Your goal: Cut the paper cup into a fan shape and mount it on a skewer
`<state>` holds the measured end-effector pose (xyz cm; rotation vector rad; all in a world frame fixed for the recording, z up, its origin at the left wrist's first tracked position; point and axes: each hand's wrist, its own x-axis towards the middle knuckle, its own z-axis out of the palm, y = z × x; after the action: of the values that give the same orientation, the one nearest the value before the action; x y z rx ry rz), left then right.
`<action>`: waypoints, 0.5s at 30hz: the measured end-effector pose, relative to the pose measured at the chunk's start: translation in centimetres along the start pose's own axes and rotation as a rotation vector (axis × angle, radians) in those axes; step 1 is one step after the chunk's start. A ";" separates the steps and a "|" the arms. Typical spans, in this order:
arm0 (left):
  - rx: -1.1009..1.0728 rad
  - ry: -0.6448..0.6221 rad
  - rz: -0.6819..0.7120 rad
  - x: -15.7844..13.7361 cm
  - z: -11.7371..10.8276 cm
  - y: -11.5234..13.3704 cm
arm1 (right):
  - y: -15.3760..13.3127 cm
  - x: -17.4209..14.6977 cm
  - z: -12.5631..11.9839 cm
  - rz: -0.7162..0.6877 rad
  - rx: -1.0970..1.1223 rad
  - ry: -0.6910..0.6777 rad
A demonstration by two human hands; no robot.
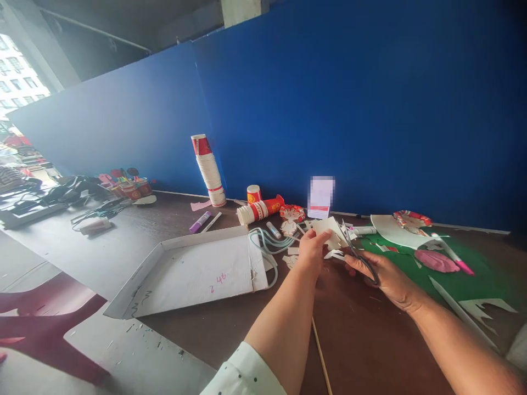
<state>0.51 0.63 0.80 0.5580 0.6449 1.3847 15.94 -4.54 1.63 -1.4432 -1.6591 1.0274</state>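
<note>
My left hand (312,249) pinches a piece of cream paper (329,227), thumb on top, above the dark table. In my right hand (385,274) is a pair of scissors (362,260) with dark handles, its blades pointing up and away at the paper's right edge. Whether the blades are biting into the paper I cannot tell. Small white paper scraps (335,254) are between and below the hands. Just beyond the left hand lies a cut red-and-white paper cup (292,214) with its sides spread out.
A white box lid (197,269) lies left of my arms. Behind it stand a tall stack of paper cups (209,173) and a toppled stack (261,209). A green sheet (461,247) with a pink marker (463,266) is at right. A blue partition (349,109) borders the table.
</note>
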 end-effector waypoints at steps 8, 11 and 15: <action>-0.038 0.043 0.011 0.4 -0.2 0.3 | 0.5 0.1 -0.3 0.001 -0.017 -0.041; -0.054 0.061 0.025 0.6 -0.4 0.2 | 0.0 0.0 -0.2 0.000 -0.014 -0.058; -0.072 0.086 0.009 0.8 -0.5 0.2 | -0.8 -0.2 -0.1 0.001 -0.031 -0.053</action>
<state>0.06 1.45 0.47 0.4466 0.6595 1.4405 15.68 -4.82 2.36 -1.4489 -1.7189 1.0530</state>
